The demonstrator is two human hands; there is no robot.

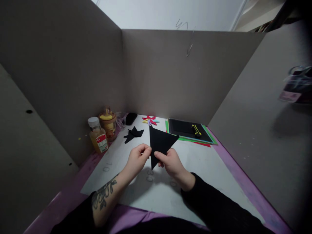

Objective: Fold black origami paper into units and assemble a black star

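Note:
A black paper folded into a triangle point(160, 143) is held up above the white mat point(195, 169). My left hand point(137, 158) pinches its left edge with closed fingers. My right hand point(170, 161) grips its lower edge from the right, fingers closed too. A folded black paper shape point(133, 134) lies flat on the mat behind my left hand. Farther back rests a small star of red, yellow and purple paper point(150, 121).
Two bottles point(98, 135) point(108, 125) stand at the back left by the cardboard wall point(73, 81). A stack of coloured sheets point(190, 131) with a black-and-yellow tool point(196, 129) lies at the back right. A dark object point(131, 118) sits in the corner. Purple cloth point(234, 169) edges the mat.

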